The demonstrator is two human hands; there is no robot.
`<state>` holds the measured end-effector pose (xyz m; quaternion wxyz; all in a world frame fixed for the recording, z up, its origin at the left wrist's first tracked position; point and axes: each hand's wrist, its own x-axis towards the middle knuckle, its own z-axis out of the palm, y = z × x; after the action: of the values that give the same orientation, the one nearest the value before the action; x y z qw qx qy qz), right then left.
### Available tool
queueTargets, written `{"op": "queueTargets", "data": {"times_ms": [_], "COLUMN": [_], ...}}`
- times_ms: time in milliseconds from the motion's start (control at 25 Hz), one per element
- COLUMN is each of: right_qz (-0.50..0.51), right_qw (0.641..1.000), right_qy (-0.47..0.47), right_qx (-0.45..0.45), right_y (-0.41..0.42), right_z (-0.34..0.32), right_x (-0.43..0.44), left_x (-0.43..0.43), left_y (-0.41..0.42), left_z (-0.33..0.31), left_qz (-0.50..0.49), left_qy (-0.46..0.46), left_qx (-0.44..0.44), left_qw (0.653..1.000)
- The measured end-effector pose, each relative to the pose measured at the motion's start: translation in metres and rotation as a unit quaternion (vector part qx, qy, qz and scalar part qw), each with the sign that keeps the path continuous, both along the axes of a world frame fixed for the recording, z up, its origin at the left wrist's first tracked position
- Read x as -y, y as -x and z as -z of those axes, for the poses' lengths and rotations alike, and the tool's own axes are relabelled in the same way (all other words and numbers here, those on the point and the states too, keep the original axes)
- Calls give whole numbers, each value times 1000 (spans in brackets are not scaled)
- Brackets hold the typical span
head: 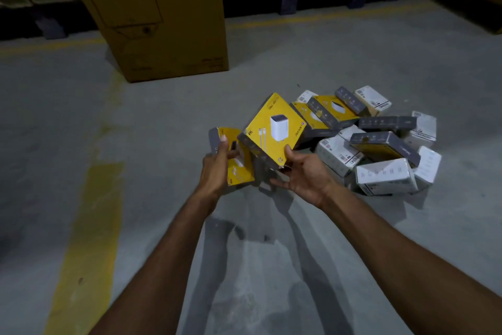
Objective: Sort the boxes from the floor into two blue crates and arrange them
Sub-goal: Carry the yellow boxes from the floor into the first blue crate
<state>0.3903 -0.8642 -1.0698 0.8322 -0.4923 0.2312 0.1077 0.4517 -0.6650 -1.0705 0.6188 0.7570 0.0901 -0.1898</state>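
My left hand (pixel 217 169) grips a yellow charger box (pixel 239 166) with grey sides, held upright above the floor. My right hand (pixel 301 174) holds a second yellow charger box (pixel 274 131) from below, thumb on its lower corner, its printed face tilted towards me. The two boxes touch each other. To the right, a pile of boxes (pixel 380 139) lies on the concrete floor: several yellow-and-grey ones at the back and several white ones (pixel 385 175) in front. No blue crate is in view.
A tall brown cardboard carton (pixel 163 22) stands on the floor behind my hands. Yellow painted lines (pixel 89 226) run across the grey floor at left. Stacked cartons on dark pallets line the back wall.
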Motion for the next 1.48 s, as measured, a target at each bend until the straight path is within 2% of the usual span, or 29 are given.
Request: {"op": "queueTargets", "data": {"times_ms": [80, 240, 360, 400, 440, 520, 600, 680, 760, 880, 960, 1040, 1120, 1200, 1480], "right_qz": [-30, -82, -95, -89, -81, -38, 51, 179, 296, 326, 301, 285, 318, 313, 246], "right_qw": [999, 993, 987, 984, 980, 972, 977, 969, 940, 921, 940, 950, 939, 940, 947], "right_qy": [18, 68, 116, 141, 172, 230, 204, 172, 159, 152, 82, 29, 20, -41, -14], "right_qx": [16, 49, 57, 57, 58, 44, 21, -14, -62, -147, -141, -123, -132, -131, -207], "right_y": [-4, -13, -17, -18, -20, -24, -27, -35, -51, -88, -98, -100, -107, -119, -88], "right_z": [-5, -8, -8, -9, -9, -13, -19, -19, 2, 70, 77, 58, 42, 47, -8], "right_x": [-4, -4, -2, -3, -3, -4, -4, 2, 18, 49, 49, 43, 37, 43, 33], "left_x": [3, 9, 12, 15, 18, 29, 39, 43, 43, 37, 33, 30, 29, 30, 26], "left_y": [-6, -7, -5, -3, -1, 2, 9, 14, 17, 19, 20, 20, 20, 20, 20], "left_z": [-19, -51, -46, -43, -40, -36, -35, -31, -23, -20, -19, -18, -15, -12, -8], "left_qz": [-2, 55, 75, 72, 68, 64, 64, 42, 15, -20, -29, -33, -34, -30, -37], "left_qy": [-4, -38, 4, -11, -65, -212, -319, -380, -405, -412, -417, -418, -416, -417, -404], "left_qx": [9, 43, 100, 129, 169, 269, 354, 394, 419, 418, 407, 397, 389, 387, 375], "left_qw": [1000, 997, 992, 989, 981, 937, 876, 836, 813, 809, 812, 817, 821, 821, 834]}}
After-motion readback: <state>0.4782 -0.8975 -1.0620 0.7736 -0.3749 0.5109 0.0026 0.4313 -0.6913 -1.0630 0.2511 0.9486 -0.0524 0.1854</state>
